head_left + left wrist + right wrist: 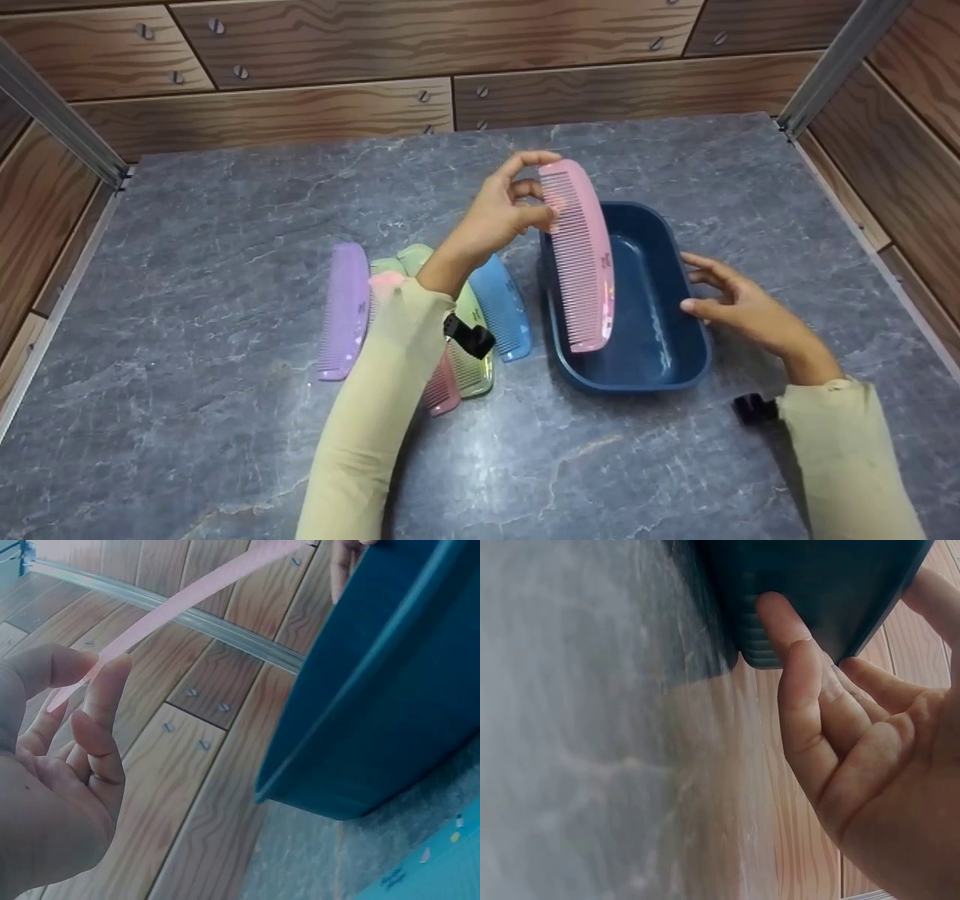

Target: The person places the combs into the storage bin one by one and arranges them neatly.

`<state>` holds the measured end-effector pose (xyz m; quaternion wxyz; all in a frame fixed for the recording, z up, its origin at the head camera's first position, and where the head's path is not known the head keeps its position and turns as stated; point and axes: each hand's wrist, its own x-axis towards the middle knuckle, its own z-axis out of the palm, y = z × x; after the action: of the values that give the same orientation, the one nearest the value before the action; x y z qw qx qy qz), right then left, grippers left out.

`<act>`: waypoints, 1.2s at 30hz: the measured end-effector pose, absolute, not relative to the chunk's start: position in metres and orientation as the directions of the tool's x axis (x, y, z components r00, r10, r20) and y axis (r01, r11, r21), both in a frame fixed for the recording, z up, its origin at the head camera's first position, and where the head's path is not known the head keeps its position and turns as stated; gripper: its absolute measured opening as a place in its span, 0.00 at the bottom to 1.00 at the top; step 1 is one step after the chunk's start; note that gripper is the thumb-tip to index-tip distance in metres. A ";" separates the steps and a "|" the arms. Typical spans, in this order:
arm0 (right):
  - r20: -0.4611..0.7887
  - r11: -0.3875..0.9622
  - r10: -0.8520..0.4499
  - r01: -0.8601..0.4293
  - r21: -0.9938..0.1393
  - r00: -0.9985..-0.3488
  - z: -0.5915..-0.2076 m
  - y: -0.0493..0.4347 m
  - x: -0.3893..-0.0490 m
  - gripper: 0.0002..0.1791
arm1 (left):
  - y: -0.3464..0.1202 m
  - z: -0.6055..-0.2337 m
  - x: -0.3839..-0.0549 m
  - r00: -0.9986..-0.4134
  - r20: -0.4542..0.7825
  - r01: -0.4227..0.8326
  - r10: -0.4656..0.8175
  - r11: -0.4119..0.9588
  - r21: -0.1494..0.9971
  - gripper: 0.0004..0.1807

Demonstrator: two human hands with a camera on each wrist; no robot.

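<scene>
Green combs [474, 375] partly hidden, lettering [606, 260] illegible

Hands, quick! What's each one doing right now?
Left hand: closed, pinching a pink comb.
Right hand: open, fingers touching the side of the blue container.

A raised pink comb [595, 255], fine-toothed with a smoothly curved back, slants lengthwise, seen from the head view across the left part of a deep, rounded-rectangular blue tub [637, 300], open side up.
</scene>
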<state>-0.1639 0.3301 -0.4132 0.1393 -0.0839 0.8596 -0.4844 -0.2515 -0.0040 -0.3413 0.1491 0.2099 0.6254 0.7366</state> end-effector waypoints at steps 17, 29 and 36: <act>-0.173 0.537 -0.286 -0.009 -0.843 -0.942 -0.410 0.331 -0.166 0.39 | 0.013 -0.364 -0.256 -0.799 0.043 0.059 0.599 0.006 0.998 0.28; -0.176 0.541 -0.287 -0.007 -0.841 -0.942 -0.412 0.332 -0.164 0.38 | 0.011 -0.373 -0.261 -0.793 0.025 0.076 0.609 0.059 0.995 0.29; -0.182 0.542 -0.285 -0.001 -0.840 -0.941 -0.413 0.332 -0.164 0.37 | 0.010 -0.377 -0.264 -0.791 0.017 0.132 0.611 0.144 0.981 0.29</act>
<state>-0.1644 0.3317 -0.4134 0.1505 -0.0828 0.8652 -0.4711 -0.2643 0.0103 -0.3767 0.1988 0.2546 0.7298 0.6026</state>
